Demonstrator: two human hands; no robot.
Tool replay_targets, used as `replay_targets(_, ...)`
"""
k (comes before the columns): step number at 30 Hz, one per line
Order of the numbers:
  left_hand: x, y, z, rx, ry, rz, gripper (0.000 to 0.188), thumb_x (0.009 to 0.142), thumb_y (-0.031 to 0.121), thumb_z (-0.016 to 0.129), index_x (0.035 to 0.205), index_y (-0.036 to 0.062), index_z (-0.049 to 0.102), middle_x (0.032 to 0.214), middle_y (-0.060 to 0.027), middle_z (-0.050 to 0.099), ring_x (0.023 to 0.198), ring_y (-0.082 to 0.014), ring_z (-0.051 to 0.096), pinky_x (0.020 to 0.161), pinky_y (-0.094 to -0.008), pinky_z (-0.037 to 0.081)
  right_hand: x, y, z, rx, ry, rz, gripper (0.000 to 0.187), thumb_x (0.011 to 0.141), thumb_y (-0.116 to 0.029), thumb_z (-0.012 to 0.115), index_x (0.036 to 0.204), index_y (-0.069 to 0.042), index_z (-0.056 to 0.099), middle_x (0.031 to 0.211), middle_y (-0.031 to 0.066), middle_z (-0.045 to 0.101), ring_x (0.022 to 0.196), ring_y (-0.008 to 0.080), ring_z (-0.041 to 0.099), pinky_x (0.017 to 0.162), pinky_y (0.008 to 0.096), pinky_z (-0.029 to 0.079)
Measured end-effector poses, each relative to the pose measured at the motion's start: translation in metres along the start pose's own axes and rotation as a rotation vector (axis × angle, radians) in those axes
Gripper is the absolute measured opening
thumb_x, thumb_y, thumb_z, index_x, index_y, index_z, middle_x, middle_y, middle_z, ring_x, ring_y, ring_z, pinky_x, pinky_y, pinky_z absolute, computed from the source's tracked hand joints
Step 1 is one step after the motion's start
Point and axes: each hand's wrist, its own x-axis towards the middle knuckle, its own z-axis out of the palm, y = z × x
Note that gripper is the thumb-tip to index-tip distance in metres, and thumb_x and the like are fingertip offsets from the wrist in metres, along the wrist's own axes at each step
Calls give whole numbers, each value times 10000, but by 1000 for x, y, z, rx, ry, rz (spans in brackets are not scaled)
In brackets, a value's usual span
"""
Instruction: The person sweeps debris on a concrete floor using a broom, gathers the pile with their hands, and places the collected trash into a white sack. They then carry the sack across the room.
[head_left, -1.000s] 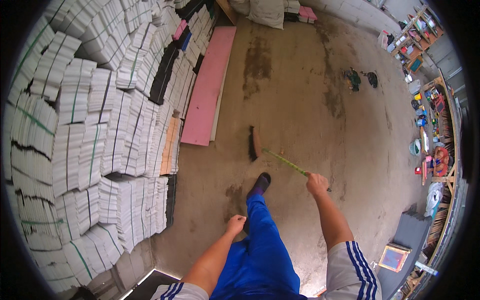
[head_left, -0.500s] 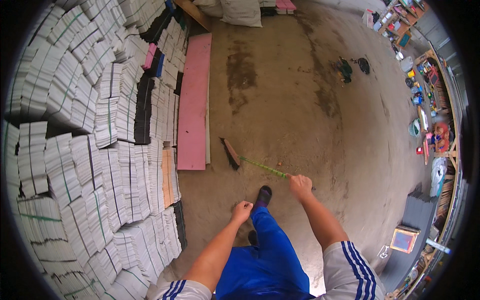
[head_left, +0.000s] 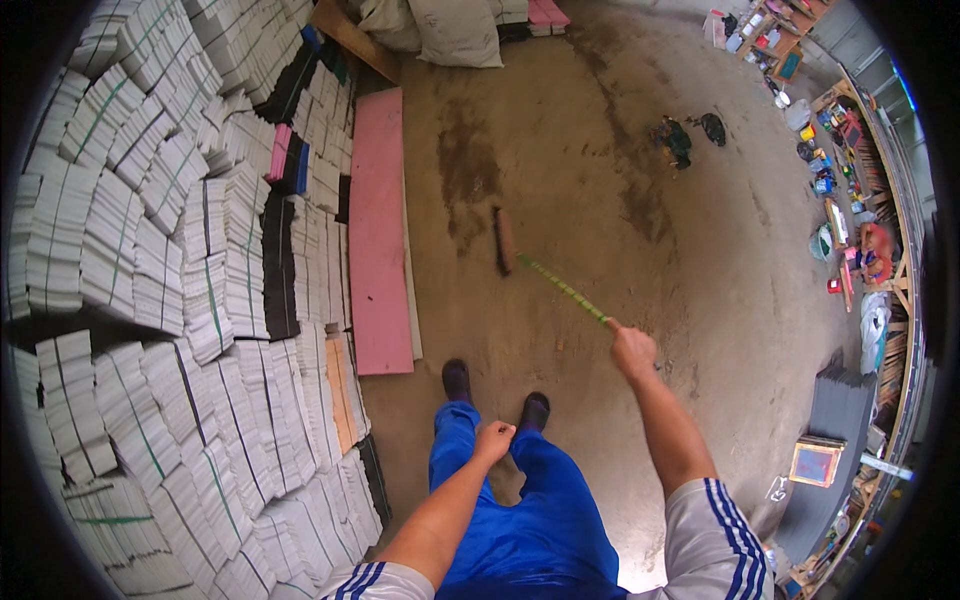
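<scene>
My right hand (head_left: 633,352) is closed round the end of a green-and-yellow striped broom handle, with the arm stretched out ahead. The broom (head_left: 565,289) slants away to the left, and its brownish head with dark bristles (head_left: 505,242) rests on the floor. My left hand (head_left: 494,441) is curled shut in front of my blue trousers, near the knees; whatever its fingers might hold is too small to make out. No part of the broom touches the left hand.
Tall stacks of strapped white bundles (head_left: 235,400) line the left side. A long pink sheet (head_left: 378,240) lies beside them. White sacks (head_left: 455,35) stand at the far end, dark crumpled bags (head_left: 672,143) lie on the stained floor, and a cluttered wooden rack (head_left: 900,240) runs along the right.
The broom head has moved away from me and to the right, off the pink sheet's side. My right hand has shifted slightly right, and my left foot has come forward.
</scene>
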Motion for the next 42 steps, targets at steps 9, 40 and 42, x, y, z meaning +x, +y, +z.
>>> replay_targets(9, 65, 56, -89, 150, -155, 85, 383, 940, 385, 667, 1127, 54, 710, 1038, -162, 737, 972, -305, 702, 859, -398, 537, 66, -72, 0, 90, -77, 75, 490, 937, -131, 498, 1313, -401, 656, 992, 119, 748, 938, 315, 733, 807, 449, 588)
replay_targets(40, 72, 130, -110, 1212, -679, 447, 431, 932, 399, 636, 1137, 25, 701, 1091, -227, 718, 1074, -376, 681, 937, -443, 524, -387, -289, 188, 1394, -70, 1518, 392, 969, -167, 585, 1321, -36, 475, 1118, 271, 653, 1073, 459, 632, 899, 527, 479)
replay_targets(42, 66, 129, -109, 1261, -752, 482, 440, 931, 403, 637, 1135, 19, 700, 1094, -228, 718, 1070, -378, 682, 935, -443, 524, -390, -310, 197, 1299, 35, 1555, 465, 966, -144, 558, 1398, -42, 420, 1128, 274, 654, 1082, 453, 635, 906, 527, 483)
